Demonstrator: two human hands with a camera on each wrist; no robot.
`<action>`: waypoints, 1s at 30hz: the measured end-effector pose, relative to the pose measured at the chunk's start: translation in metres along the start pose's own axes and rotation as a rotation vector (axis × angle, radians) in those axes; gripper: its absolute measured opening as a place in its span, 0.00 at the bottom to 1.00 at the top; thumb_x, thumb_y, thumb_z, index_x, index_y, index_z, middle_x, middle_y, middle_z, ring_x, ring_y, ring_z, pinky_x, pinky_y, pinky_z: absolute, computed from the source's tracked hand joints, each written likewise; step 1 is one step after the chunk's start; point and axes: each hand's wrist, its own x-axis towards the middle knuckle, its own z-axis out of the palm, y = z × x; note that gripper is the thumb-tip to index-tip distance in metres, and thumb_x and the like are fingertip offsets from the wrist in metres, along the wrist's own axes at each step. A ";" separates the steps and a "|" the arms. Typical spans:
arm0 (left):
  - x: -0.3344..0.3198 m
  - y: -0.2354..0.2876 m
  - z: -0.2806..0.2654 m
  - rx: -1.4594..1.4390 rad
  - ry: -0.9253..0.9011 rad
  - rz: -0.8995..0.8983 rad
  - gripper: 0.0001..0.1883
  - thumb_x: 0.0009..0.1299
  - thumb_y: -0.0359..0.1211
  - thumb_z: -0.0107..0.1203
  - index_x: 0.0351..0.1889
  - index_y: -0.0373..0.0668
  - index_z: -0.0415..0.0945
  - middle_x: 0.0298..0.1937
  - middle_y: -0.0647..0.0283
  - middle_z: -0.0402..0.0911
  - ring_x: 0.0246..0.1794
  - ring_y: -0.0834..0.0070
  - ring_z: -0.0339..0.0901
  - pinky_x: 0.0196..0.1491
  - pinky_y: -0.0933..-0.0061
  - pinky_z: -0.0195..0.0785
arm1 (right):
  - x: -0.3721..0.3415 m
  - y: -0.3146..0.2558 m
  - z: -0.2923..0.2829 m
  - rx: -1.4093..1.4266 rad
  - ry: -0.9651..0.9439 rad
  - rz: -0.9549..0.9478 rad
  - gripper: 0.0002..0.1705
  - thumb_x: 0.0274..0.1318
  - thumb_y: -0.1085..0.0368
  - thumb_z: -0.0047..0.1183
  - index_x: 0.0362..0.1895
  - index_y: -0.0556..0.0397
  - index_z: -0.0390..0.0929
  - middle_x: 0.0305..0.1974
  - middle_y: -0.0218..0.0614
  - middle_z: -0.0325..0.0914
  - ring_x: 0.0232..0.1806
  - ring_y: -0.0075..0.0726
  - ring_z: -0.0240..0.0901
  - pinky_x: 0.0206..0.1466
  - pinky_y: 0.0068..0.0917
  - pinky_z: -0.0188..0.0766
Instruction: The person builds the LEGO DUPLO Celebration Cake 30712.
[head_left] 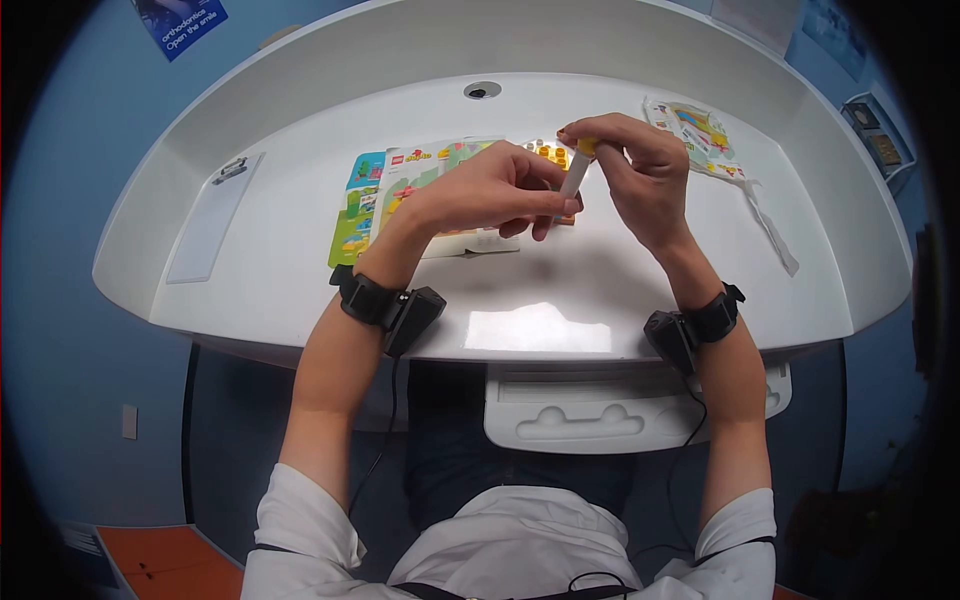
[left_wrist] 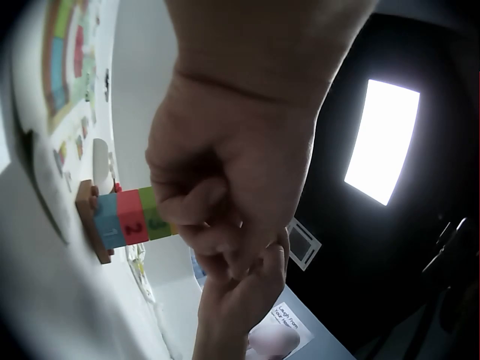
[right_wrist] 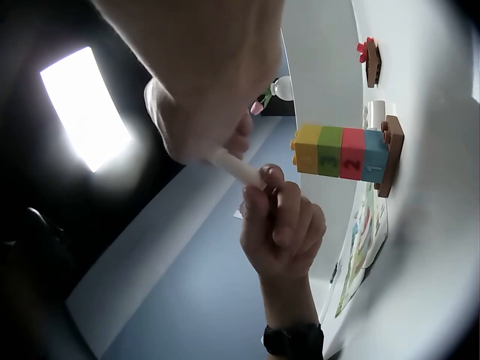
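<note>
Above the desk, both hands meet at a slim white tube with a yellow end (head_left: 574,178). My left hand (head_left: 485,190) pinches its lower white end between thumb and fingertips. At the upper, yellow end, my right hand (head_left: 645,178) grips with thumb and curled fingers. The right wrist view shows the bare white length of the tube (right_wrist: 238,168) between the hands. Beside and below them stands an upright tower of number blocks (right_wrist: 341,152), blue 1, red 2, green 3 and yellow on top, on a brown base (right_wrist: 391,157).
Left of the hands lie a Duplo leaflet (head_left: 405,185) and a colourful card (head_left: 350,235). A torn printed bag (head_left: 700,135) is at the right. A clipboard (head_left: 215,220) rests far left. A brown piece with a red brick (right_wrist: 373,64) stands near the tower.
</note>
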 end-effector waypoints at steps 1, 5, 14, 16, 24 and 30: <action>-0.002 0.002 -0.001 0.023 -0.015 -0.011 0.15 0.69 0.39 0.65 0.42 0.36 0.84 0.22 0.65 0.80 0.15 0.86 0.68 0.19 0.83 0.54 | 0.000 0.001 -0.002 0.018 -0.040 0.028 0.15 0.56 0.79 0.47 0.39 0.57 0.86 0.35 0.36 0.86 0.35 0.24 0.80 0.36 0.22 0.76; -0.001 -0.001 0.000 -0.015 0.059 0.046 0.16 0.68 0.41 0.66 0.41 0.36 0.85 0.21 0.65 0.79 0.14 0.86 0.66 0.18 0.83 0.53 | 0.004 -0.003 -0.005 0.094 -0.015 0.139 0.15 0.57 0.79 0.45 0.39 0.58 0.86 0.35 0.35 0.86 0.35 0.26 0.81 0.40 0.23 0.79; -0.002 -0.004 -0.011 0.011 0.097 0.112 0.19 0.70 0.42 0.63 0.46 0.34 0.84 0.19 0.63 0.78 0.11 0.86 0.68 0.16 0.85 0.56 | 0.002 0.002 -0.013 0.155 -0.026 0.182 0.16 0.61 0.76 0.41 0.40 0.60 0.84 0.35 0.39 0.85 0.38 0.28 0.81 0.44 0.25 0.81; -0.002 -0.005 -0.012 0.010 0.136 0.136 0.19 0.70 0.42 0.63 0.47 0.34 0.84 0.19 0.64 0.78 0.11 0.86 0.68 0.15 0.85 0.56 | 0.003 0.003 -0.009 0.185 0.005 0.191 0.16 0.63 0.75 0.40 0.42 0.60 0.83 0.36 0.39 0.84 0.38 0.27 0.81 0.44 0.24 0.80; 0.001 -0.004 -0.008 -0.049 0.280 0.242 0.21 0.70 0.41 0.63 0.52 0.34 0.82 0.18 0.65 0.76 0.11 0.87 0.66 0.15 0.85 0.56 | 0.003 0.006 -0.009 0.491 -0.098 0.234 0.16 0.72 0.60 0.48 0.51 0.59 0.79 0.36 0.35 0.82 0.37 0.24 0.77 0.46 0.22 0.75; 0.002 -0.005 -0.006 -0.005 0.296 0.211 0.19 0.69 0.39 0.64 0.51 0.36 0.83 0.20 0.67 0.77 0.15 0.87 0.67 0.18 0.83 0.54 | 0.004 0.007 -0.004 0.326 -0.042 0.223 0.20 0.68 0.55 0.55 0.51 0.59 0.80 0.35 0.33 0.81 0.36 0.23 0.77 0.42 0.21 0.75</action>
